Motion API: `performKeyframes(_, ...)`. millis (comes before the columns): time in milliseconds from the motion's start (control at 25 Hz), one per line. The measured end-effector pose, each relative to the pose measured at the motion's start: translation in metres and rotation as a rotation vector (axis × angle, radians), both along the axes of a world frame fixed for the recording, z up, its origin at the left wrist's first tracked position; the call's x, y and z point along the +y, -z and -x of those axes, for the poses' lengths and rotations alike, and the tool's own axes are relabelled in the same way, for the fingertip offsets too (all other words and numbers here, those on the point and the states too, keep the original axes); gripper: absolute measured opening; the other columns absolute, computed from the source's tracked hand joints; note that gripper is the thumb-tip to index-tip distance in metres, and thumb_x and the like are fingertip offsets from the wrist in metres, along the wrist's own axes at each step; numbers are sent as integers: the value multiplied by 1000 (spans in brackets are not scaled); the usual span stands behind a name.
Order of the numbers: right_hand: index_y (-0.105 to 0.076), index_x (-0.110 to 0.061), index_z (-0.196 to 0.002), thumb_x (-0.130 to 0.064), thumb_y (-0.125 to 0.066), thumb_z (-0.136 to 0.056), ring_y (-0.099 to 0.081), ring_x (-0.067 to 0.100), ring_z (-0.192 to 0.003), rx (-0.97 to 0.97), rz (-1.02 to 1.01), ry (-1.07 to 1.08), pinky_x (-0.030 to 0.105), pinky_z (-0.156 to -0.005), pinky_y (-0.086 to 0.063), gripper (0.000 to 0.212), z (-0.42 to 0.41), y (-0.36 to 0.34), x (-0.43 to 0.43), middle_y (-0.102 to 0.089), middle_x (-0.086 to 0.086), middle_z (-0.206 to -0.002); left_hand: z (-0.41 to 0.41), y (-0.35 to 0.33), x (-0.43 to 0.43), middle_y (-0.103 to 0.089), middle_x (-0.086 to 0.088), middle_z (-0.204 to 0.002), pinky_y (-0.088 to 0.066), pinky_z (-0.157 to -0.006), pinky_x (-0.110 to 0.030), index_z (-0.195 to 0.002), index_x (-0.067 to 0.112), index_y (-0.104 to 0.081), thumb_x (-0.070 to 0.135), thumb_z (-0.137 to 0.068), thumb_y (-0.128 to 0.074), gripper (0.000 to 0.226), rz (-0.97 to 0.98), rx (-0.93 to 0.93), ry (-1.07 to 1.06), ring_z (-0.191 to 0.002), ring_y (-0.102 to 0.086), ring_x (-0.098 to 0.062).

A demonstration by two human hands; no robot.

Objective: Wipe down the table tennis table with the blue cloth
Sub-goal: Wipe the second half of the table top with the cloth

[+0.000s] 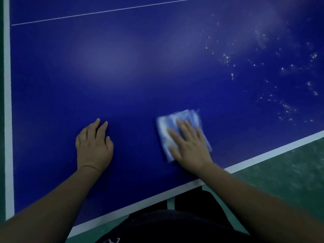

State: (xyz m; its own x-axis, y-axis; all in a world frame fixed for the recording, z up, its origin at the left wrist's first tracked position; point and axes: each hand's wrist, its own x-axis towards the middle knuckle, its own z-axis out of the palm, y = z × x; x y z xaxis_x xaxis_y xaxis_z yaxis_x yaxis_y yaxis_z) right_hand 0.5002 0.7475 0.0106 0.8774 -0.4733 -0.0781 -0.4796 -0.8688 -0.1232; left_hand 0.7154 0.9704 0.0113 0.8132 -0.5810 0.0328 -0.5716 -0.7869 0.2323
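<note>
Blue-and-white cloth [167, 124], folded to a rough square and blurred, lies flat on the counter [140, 76] close to its near edge, right of centre in the view. The right hand [191, 149] is palm-down on top of it. Its fingers [182, 128] are straight and slightly spread, pressing the cloth onto the surface with no curl or pinch. The thumb sits out along the cloth's lower left side. Cloth shows past the fingertips and on both sides of the hand. The left hand [93, 148] is well apart to the left, palm-down on bare counter and holding nothing. Its fingers [101, 127] are loosely together and a little bent, tips touching the surface, thumb tucked along the inner side. The counter top is deep blue and matte, with soft light patches across the middle. A white edge band [263, 156] runs along the near side, another white band [7, 102] down the left side, and a thin white line [105, 12] crosses near the top. Scattered pale specks [287, 107] cover the right part of the surface, well clear of the cloth; cannot tell if they are droplets or dust. Green floor [289, 172] shows beyond the near edge. Dark clothing [175, 225] fills the bottom centre, and both bare forearms reach in from the lower corners.
</note>
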Motion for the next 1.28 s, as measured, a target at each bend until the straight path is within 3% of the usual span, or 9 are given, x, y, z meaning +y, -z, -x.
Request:
performKeyframes(80,-42,-34,-146,-54,-36,-95,-24,25,-147,-25,2,-126,46,-116,-21,56,18,1,0,-28,5,-158,0,0,0,-40,-9,-148,-28,-111,-56,-138,11,-49,30,-91,-38,52,-3,12,7,-133,-36,-34)
performKeyframes(200,-52,-23,-141,-53,-32,-91,-38,35,-139,-49,71,132,50,-108,-34,61,47,-7,-63,-39,16,-152,0,0,0,-40,-10,-148,-28,-110,-55,-139,10,-49,24,-94,-44,47,-1,6,12,-133,-36,-34)
performKeyframes(400,-18,-31,-154,-50,-26,-98,-4,27,-150,34,-79,746,54,-117,-11,60,38,-16,-147,-5,9,-163,0,4,-1,-41,-10,-148,-29,-111,-54,-139,10,-49,16,-93,-55,46,-2,-9,-1,-133,-37,-33)
performKeyframes(600,-21,-34,-154,-48,-37,-99,-7,28,-150,32,-60,67,52,-119,-6,58,-47,-4,-21,-9,9,-163,-1,7,2,-40,-8,-149,-28,-111,-53,-140,13,-48,18,-94,-53,47,-6,-11,-4,-134,-36,-31)
performKeyframes(760,-38,-36,-147,-54,-41,-94,-23,25,-147,14,-65,-473,49,-117,-20,56,22,0,38,-24,5,-160,-2,8,3,-40,-8,-149,-27,-111,-53,-140,12,-48,18,-94,-52,46,14,-8,7,-134,-36,-32)
performKeyframes(920,-52,-20,-140,-50,-37,-93,-43,40,-135,-27,66,3,52,-102,-40,58,72,-4,-67,-39,20,-150,-3,10,3,-40,-9,-148,-29,-110,-54,-138,12,-48,24,-94,-45,46,21,-29,27,-132,-38,-31)
performKeyframes(1080,-29,-28,-152,-53,-28,-95,-10,30,-149,-14,-51,612,53,-117,-14,62,22,-7,-99,-13,11,-162,-3,10,3,-41,-9,-148,-29,-109,-55,-138,13,-48,22,-94,-48,45,40,-30,22,-132,-37,-32)
performKeyframes(1160,-31,-29,-152,-47,-39,-97,-11,28,-149,-37,-40,510,51,-118,-11,58,-24,-2,-71,-14,11,-162,-3,11,3,-40,-8,-148,-28,-110,-55,-139,14,-48,20,-93,-52,46,35,-28,13,-132,-37,-31)
performKeyframes(1280,-38,-32,-148,-49,-42,-94,-19,28,-148,-63,-52,14,51,-117,-13,57,-67,4,2,-23,10,-160,-3,11,4,-40,-8,-149,-28,-110,-53,-140,14,-47,23,-93,-47,47,39,-27,12,-133,-36,-32)
